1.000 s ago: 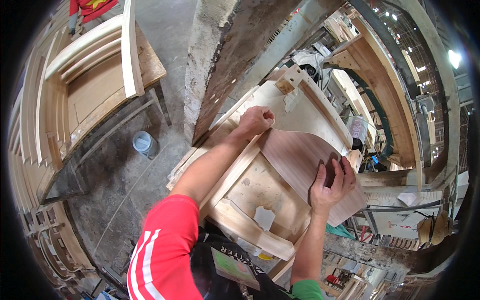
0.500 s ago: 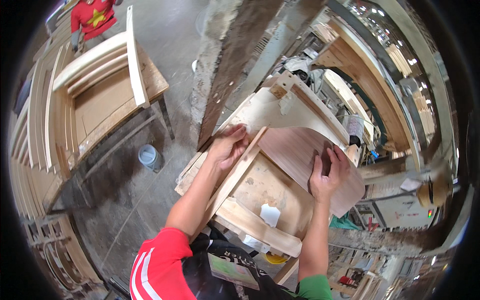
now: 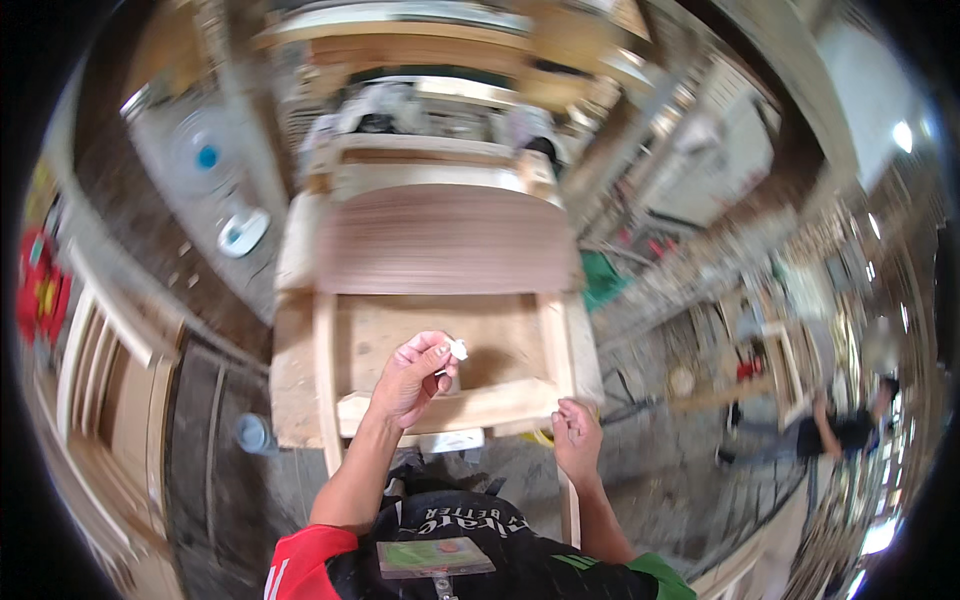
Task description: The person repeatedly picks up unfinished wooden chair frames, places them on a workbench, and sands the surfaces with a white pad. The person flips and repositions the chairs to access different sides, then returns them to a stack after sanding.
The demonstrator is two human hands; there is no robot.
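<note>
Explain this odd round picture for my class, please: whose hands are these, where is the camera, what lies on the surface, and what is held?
There is no machine here. The two bare hands belong to the person wearing the camera on their head, looking down. Its fisheye lens bends straight edges near the rim. On the table sits a pale wooden frame, with a brown panel across its far part. The left hand pinches a white scrap. The right hand is by the frame's near right corner; whether it touches is unclear.

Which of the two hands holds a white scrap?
The left hand, pinching the small white scrap above the wooden frame; the right hand, by its near right corner, shows none.
</note>
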